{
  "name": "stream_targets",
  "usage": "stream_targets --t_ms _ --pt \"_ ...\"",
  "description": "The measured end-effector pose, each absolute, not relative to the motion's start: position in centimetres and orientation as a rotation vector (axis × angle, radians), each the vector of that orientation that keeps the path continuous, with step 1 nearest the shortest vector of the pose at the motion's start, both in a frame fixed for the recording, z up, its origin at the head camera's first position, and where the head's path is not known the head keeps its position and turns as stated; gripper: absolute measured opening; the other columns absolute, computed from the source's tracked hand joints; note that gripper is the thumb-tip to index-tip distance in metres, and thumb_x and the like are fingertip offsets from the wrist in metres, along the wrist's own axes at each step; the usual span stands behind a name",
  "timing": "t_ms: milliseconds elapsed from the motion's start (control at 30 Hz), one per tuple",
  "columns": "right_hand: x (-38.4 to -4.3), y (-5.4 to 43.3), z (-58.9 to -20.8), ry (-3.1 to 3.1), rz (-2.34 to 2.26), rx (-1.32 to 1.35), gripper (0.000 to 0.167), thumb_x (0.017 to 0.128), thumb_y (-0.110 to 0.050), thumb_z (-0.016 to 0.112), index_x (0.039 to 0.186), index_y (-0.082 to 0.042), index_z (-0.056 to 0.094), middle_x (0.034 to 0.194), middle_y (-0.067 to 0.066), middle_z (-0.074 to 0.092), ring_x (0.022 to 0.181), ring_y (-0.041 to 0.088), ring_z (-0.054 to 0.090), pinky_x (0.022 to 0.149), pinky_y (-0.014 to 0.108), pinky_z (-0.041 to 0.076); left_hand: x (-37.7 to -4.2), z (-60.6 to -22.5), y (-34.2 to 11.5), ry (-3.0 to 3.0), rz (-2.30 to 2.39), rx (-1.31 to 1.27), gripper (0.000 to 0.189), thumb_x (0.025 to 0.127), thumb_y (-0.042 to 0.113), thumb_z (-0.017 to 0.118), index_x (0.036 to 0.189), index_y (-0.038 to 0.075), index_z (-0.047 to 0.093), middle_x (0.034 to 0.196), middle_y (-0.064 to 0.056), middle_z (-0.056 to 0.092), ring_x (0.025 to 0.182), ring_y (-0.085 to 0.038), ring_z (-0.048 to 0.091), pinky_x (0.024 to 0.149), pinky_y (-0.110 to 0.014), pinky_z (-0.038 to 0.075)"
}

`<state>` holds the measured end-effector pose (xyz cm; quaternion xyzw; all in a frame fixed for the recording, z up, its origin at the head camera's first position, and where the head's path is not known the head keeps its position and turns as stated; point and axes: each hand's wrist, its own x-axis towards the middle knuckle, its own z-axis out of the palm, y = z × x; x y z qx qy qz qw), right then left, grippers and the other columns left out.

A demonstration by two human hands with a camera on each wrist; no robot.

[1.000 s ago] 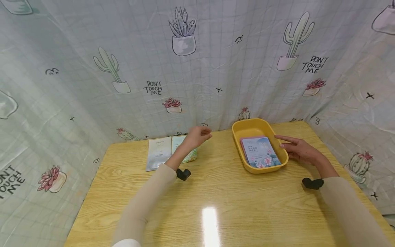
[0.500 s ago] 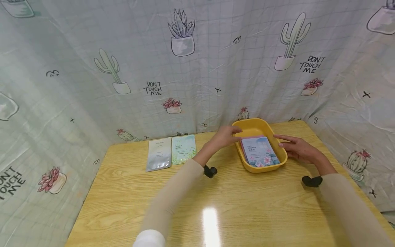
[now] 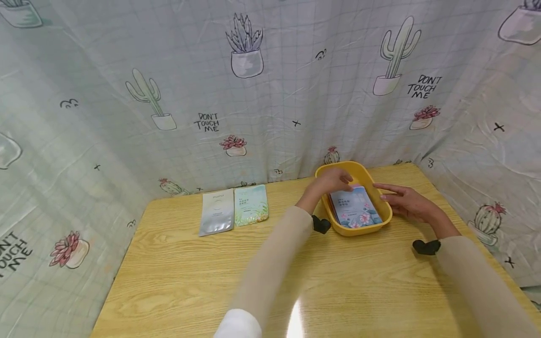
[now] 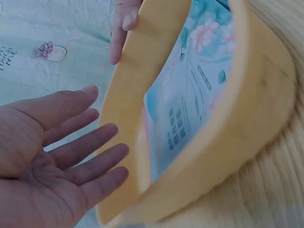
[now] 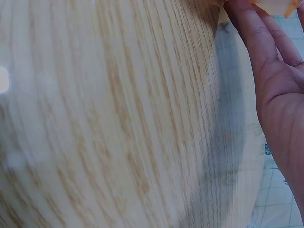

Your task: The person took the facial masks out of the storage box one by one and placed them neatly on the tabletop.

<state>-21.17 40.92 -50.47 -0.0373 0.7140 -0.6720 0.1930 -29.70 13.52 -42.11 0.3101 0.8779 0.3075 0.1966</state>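
Cactus-print cloth (image 3: 270, 94) backs a wooden table (image 3: 190, 267); packets (image 3: 356, 209) lie inside a yellow tray (image 3: 364, 231). The left hand (image 3: 331, 181) hovers over it, fingers apart; the right hand (image 3: 409, 203) touches it with straight fingers.

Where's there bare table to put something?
Free: the table in front of the silver packet, and between the green packet and yellow box. Crowded: the box: flowery packet inside, left hand above, right hand at its side.

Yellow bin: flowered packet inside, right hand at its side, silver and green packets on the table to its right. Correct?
Not quite: the head view shows the silver packet and green packet to the left of the yellow bin. The flowered packet and right hand are as stated.
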Motion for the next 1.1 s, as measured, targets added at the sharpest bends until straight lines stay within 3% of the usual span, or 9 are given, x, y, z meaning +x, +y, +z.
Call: stream_targets --t_ms 133,333,467,867,1100 --pt "-21.2 40.9 -50.5 2.022 -1.872 -0.103 0.058 0.108 -0.020 0.053 0.161 -0.015 0.030 0.132 -0.016 0.059 0.115 0.008 0.066 0.092 0.033 0.058 -29.8 -42.3 14.5 2.493 0.802 0.788 0.034 0.093 0.021 0.077 0.125 0.009 0.073 0.117 0.000 0.072 0.102 -0.013 0.063 0.093 -0.024 0.052" --pt "-21.2 40.9 -50.5 2.034 -1.852 -0.090 0.060 0.108 -0.023 0.054 0.162 -0.016 0.029 0.133 -0.016 0.056 0.116 0.007 0.065 0.094 0.033 0.057 -29.7 -43.0 15.7 2.519 0.760 0.574 0.034 0.090 0.020 0.080 0.123 0.015 0.074 0.119 0.005 0.068 0.107 -0.014 0.058 0.100 -0.033 0.051" --pt "-21.1 40.9 -50.4 2.030 -1.855 -0.118 0.059 0.108 -0.023 0.053 0.162 -0.016 0.029 0.133 -0.015 0.056 0.116 0.006 0.064 0.093 0.032 0.058 -29.9 -43.7 16.2 2.519 0.732 0.532 0.035 0.090 0.018 0.080 0.124 0.017 0.074 0.121 0.005 0.068 0.108 -0.014 0.059 0.100 -0.032 0.051" --pt "-21.2 40.9 -50.6 1.962 -1.913 -0.151 0.057 0.108 -0.019 0.054 0.161 -0.018 0.032 0.136 -0.007 0.056 0.117 0.013 0.065 0.095 0.035 0.057 -31.0 -45.7 16.0 2.485 0.934 0.492 0.024 0.089 0.008 0.078 0.112 0.012 0.080 0.112 0.003 0.074 0.103 -0.015 0.061 0.098 -0.029 0.052" --pt "-21.3 41.0 -50.5 1.979 -1.908 -0.088 0.059 0.107 -0.020 0.056 0.161 -0.016 0.032 0.134 -0.008 0.056 0.116 0.013 0.066 0.095 0.036 0.057 -31.4 -46.4 15.8 2.430 1.089 0.546 0.020 0.088 0.004 0.079 0.107 0.009 0.081 0.102 0.001 0.075 0.089 -0.013 0.060 0.087 -0.023 0.051"
